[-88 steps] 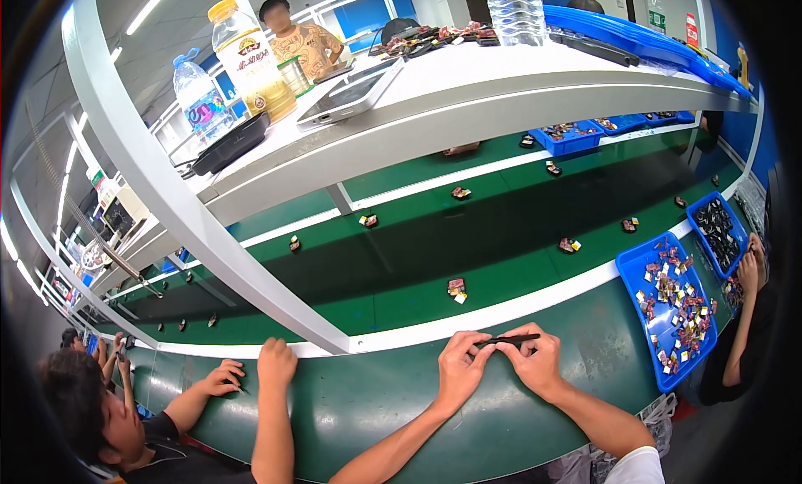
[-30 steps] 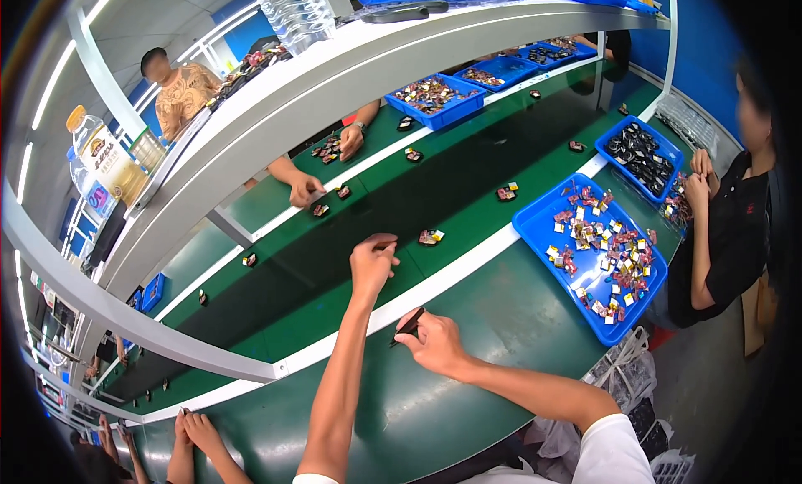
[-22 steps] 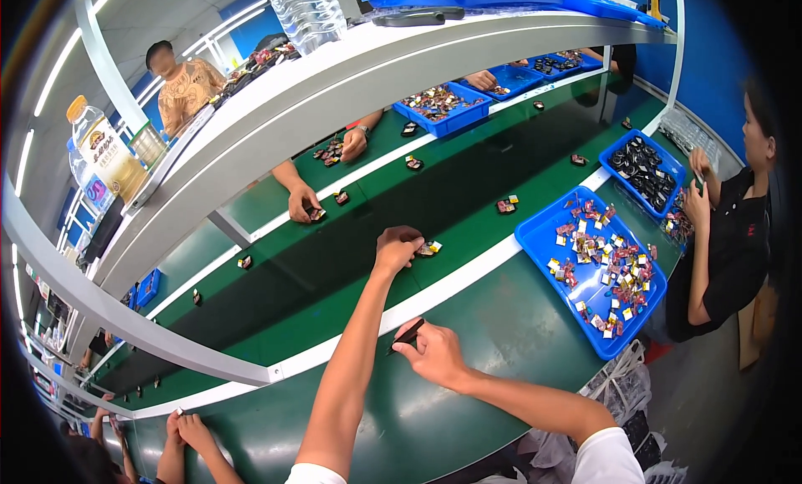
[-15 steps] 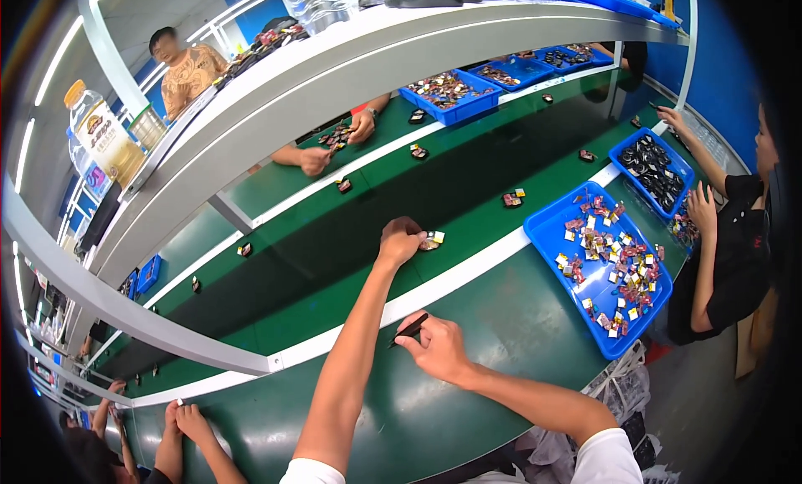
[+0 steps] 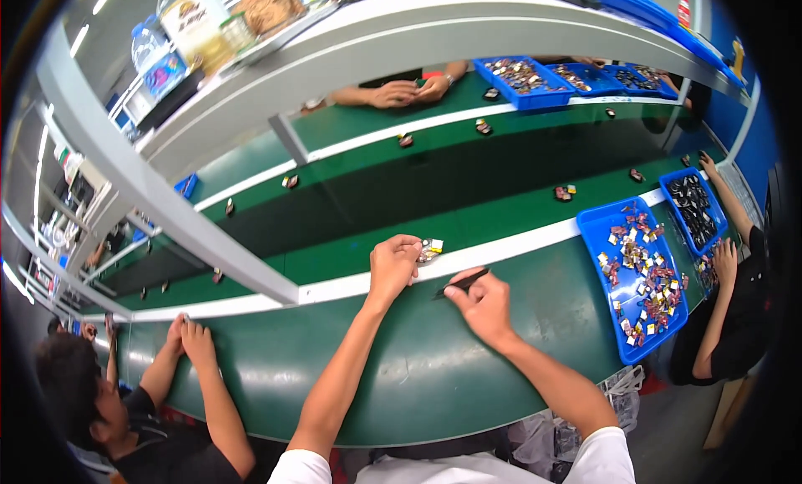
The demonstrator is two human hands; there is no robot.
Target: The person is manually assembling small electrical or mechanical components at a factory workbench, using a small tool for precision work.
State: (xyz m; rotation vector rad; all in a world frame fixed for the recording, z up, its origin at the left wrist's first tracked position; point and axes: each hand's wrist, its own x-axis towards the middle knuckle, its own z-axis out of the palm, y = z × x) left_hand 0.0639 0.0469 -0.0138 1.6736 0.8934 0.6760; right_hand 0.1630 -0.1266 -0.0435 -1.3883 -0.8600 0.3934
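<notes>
Green belt [image 5: 342,248] and white rail [image 5: 526,246] run beyond the person's hands in the head view; the left hand [image 5: 395,267] pinches the near end of a small part [image 5: 430,251] with a white-and-yellow tag, held about over the rail; since only that end seems gripped, a loose pinch could let it twist or drop; the right hand [image 5: 484,303] grips a slim black tool [image 5: 472,277], its thin end near the left hand but apart from it; a careless swing could jab fingers or nick the part; the blue tray [image 5: 598,229] lies well clear.
</notes>
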